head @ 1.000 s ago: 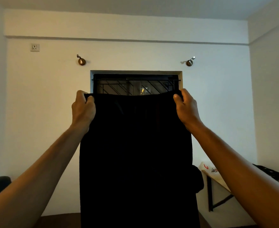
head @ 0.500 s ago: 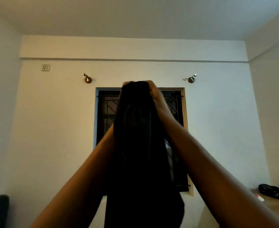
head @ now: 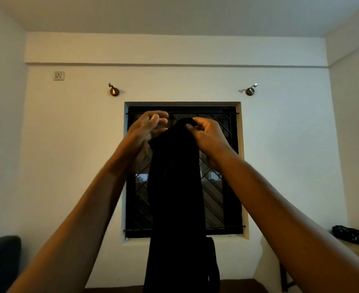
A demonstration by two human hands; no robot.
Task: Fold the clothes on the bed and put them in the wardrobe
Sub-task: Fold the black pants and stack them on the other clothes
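A black garment (head: 175, 197), folded in half lengthwise, hangs in front of me at head height against the window. My right hand (head: 206, 136) grips its top edge with curled fingers. My left hand (head: 147, 127) is just left of the top edge, blurred, its fingers loosely spread and apart from the cloth. The garment's lower end runs out of the bottom of the view. The bed and wardrobe are not in view.
A barred window (head: 223, 166) is straight ahead in a white wall. A wooden table (head: 358, 252) at the lower right carries a dark bundle (head: 354, 235). A dark chair back (head: 1, 263) shows at the lower left.
The garment, held spread by both hands a second ago, was brought together into a narrow hanging strip. My left hand has since come off its top edge, leaving my right hand holding it.
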